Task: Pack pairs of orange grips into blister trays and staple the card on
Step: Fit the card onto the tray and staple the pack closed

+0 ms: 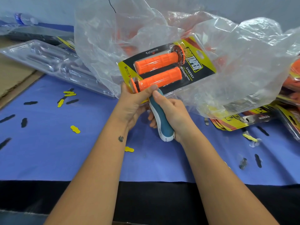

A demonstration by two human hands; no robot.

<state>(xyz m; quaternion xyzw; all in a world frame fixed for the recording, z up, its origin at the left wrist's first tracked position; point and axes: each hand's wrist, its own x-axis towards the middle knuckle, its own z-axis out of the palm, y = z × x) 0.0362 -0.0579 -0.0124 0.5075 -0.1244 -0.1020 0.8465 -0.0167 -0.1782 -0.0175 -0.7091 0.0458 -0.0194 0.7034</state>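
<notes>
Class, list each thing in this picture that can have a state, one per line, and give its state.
Blister pack: closed on two orange grips, held up off the table.
Stapler: nose at the pack's near edge.
Left hand: grips the pack's near corner.
Right hand: grips the stapler.
Empty blister trays: stacked, unfilled.
Printed cards: loosely piled.
Plastic bag: open, crumpled.

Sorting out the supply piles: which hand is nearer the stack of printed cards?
Right. The right hand, gripping the stapler, is on the side of the stack of printed cards. The left hand, holding the blister pack, is farther away.
</notes>
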